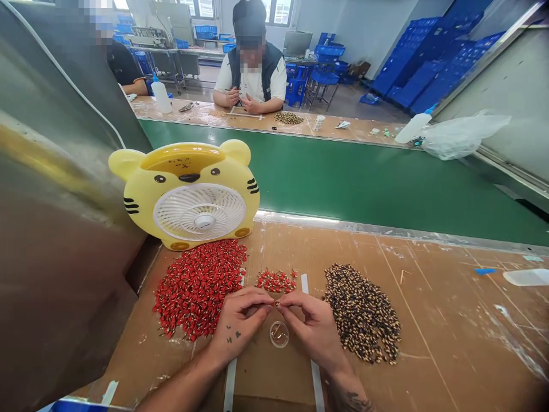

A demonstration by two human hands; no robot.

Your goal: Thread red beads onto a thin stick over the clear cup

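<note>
My left hand and my right hand meet fingertip to fingertip, both pinched closed. A tiny reddish, shiny speck shows between the fingertips, too small to make out. Just below them stands a small round clear dish with a thin piece inside. Left of my left hand is a large heap of small red parts with metallic ends. A smaller group of similar red parts lies just beyond my fingertips. To the right of my right hand sits a heap of small black-and-gold parts.
A yellow animal-faced fan stands behind the red heap. A metal housing rises at the left. Beyond the table runs a green belt; across it a person works with both hands. White tape strips mark the table.
</note>
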